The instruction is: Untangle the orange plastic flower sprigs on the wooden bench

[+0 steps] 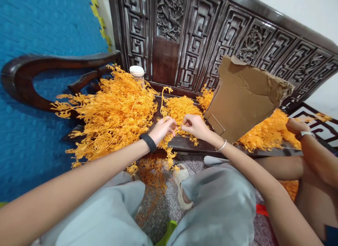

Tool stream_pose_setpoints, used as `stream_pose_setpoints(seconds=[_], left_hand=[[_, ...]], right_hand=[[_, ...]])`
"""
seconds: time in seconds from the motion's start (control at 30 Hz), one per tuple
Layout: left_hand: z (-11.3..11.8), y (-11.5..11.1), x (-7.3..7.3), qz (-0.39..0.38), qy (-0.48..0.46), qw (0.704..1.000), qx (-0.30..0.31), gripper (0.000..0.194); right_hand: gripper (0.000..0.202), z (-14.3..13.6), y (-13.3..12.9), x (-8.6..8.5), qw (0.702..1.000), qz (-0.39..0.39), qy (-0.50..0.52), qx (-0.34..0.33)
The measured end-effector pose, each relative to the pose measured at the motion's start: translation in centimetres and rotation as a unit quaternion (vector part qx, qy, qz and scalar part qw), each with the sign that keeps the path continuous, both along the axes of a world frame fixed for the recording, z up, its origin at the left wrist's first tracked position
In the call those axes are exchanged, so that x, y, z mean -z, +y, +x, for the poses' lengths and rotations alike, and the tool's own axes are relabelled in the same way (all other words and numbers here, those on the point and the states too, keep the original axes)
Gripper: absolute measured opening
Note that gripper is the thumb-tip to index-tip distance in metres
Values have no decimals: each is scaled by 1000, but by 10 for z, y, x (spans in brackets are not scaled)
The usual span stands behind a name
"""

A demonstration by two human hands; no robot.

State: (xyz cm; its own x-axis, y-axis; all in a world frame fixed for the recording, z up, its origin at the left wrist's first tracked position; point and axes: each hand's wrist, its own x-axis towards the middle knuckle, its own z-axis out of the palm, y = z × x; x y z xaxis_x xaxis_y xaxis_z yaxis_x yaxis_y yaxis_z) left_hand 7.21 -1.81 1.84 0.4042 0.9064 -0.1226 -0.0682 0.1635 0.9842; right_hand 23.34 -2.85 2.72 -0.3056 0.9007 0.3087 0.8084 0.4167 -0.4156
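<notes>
My left hand (pixel 166 130), with a black band at the wrist, is closed on an orange plastic flower sprig (pixel 162 100). One curled end of the sprig sticks up above my fingers, and more orange blossoms hang below the hand. Just to the right, my right hand (pixel 194 127) has its thumb and fingers pinched together, and whatever is between them is too small to make out. A big heap of orange plastic flower sprigs (pixel 113 115) lies left of my hands. Behind them sits a smaller pile of loose orange pieces (pixel 182 106).
A cardboard sheet (pixel 243 98) leans on the dark carved wooden bench (pixel 166 62). Near its back stands a white-lidded jar (pixel 137 71). Another person's hand (pixel 298 128) is at far right, by more orange flowers (pixel 269 131). Orange bits lie on the floor (pixel 158 207).
</notes>
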Motion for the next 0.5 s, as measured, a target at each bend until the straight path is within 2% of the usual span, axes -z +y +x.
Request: stream_pose_setpoints(seconds=[0.13,0.33,0.5], left_hand=[[4,0,-1,22,-29,999,-28,20],[11,4,9,10,-83,994,-68,18],[15,7,9,12,-62,992,-108,21]], right_hand=[[7,-2,4,1,999,8,16,36],[2,-4,11,4,997,29,-27,65],[4,-9,13,6,994,56,-50,77]])
